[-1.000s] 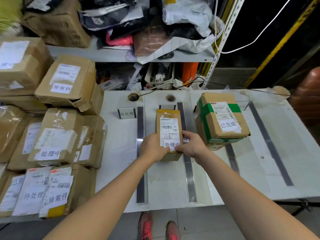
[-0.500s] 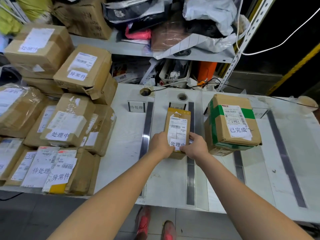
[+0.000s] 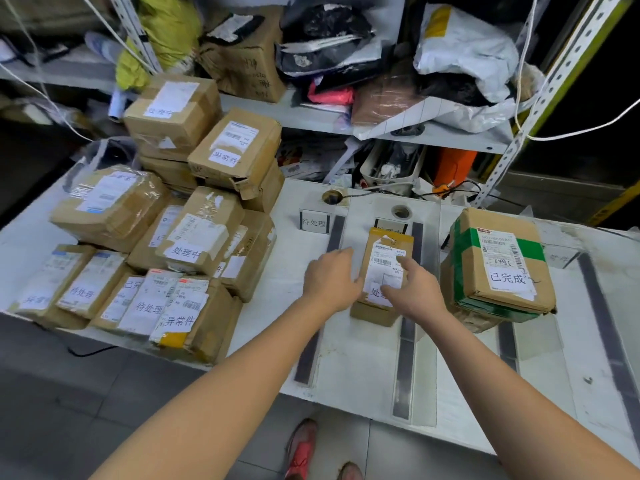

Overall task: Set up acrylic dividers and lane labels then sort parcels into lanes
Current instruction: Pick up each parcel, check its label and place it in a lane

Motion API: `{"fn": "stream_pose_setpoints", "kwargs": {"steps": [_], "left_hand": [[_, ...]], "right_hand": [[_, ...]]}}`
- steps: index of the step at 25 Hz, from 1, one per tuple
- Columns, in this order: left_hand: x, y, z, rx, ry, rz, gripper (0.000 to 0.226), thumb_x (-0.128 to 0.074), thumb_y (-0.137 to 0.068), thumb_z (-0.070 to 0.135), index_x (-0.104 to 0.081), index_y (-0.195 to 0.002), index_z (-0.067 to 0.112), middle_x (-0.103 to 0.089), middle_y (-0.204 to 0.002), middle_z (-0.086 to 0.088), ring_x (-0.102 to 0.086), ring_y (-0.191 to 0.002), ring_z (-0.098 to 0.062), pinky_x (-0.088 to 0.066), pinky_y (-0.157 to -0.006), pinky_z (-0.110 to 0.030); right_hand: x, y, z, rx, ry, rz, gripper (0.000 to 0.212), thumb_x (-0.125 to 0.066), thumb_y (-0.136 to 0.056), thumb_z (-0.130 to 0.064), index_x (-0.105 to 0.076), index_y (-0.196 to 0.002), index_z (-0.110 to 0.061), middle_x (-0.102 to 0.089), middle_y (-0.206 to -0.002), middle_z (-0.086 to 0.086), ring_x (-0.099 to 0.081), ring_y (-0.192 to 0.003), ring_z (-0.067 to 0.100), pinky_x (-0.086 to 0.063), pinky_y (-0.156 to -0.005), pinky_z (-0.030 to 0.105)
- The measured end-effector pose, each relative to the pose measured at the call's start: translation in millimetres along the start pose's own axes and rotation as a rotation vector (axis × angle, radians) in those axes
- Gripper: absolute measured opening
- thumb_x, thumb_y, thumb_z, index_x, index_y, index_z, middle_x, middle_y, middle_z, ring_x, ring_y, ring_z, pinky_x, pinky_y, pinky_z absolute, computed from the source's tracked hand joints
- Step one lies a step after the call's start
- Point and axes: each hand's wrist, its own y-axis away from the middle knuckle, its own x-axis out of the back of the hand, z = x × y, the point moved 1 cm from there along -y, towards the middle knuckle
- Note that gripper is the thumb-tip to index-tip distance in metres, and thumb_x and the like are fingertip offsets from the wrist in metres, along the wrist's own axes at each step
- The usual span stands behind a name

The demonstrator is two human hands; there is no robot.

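A small brown parcel point(image 3: 387, 249) with a white shipping label lies flat on the white table point(image 3: 360, 355), in the lane between two acrylic dividers point(image 3: 320, 337) point(image 3: 404, 362) on dark strips. My left hand point(image 3: 330, 280) lies against the parcel's left side with its fingers straight. On top of the parcel rests my right hand point(image 3: 414, 292), its index finger stretched out over the label. Lane label stands point(image 3: 313, 221) point(image 3: 390, 225) sit at the far end of the lanes; the parcel partly hides the second one.
A larger box with green tape point(image 3: 498, 268) sits in the lane to the right. More divider strips point(image 3: 607, 327) run further right. A pile of labelled cardboard parcels point(image 3: 194, 237) fills the table's left half. Behind stands a shelf point(image 3: 398, 129) crowded with bags.
Both hands have loosened from gripping the small parcel's near end; their fingers now lie straighter on it. The parcel stays in its lane. My view has swung left.
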Motion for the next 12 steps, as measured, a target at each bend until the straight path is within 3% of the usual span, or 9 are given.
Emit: {"fn": "stream_pose_setpoints", "kwargs": {"steps": [2, 6, 12], "left_hand": [[24.4, 8.6, -18.2, 0.001, -0.146, 0.055, 0.051, -0.062, -0.094, 0.040, -0.054, -0.136, 0.014, -0.064, -0.130, -0.008, -0.062, -0.117, -0.030, -0.051, -0.093, -0.040], [66.5, 32.8, -56.8, 0.036, -0.199, 0.115, 0.070, -0.061, -0.093, 0.051, -0.043, -0.151, 0.016, -0.053, -0.148, -0.005, -0.051, -0.133, -0.027, -0.043, -0.108, -0.040], [108.5, 58.7, -106.9, 0.101, -0.235, 0.194, 0.074, -0.058, -0.090, 0.061, -0.045, -0.149, 0.019, -0.053, -0.148, -0.001, -0.051, -0.132, -0.024, -0.044, -0.106, -0.040]], "right_hand": [[5.7, 3.0, -20.2, 0.085, 0.084, -0.013, 0.073, -0.072, -0.088, -0.026, -0.042, -0.154, -0.023, -0.055, -0.148, 0.007, -0.050, -0.135, 0.031, -0.050, -0.097, 0.043], [7.7, 17.1, -66.5, 0.265, 0.243, -0.044, 0.068, -0.068, -0.091, -0.035, -0.042, -0.153, -0.027, -0.055, -0.147, 0.002, -0.046, -0.136, 0.028, -0.051, -0.094, 0.045], [-7.2, 34.7, -127.0, 0.413, 0.363, -0.022, 0.070, -0.067, -0.090, -0.038, -0.041, -0.153, -0.024, -0.053, -0.149, 0.003, -0.044, -0.136, 0.030, -0.048, -0.102, 0.045]]}}
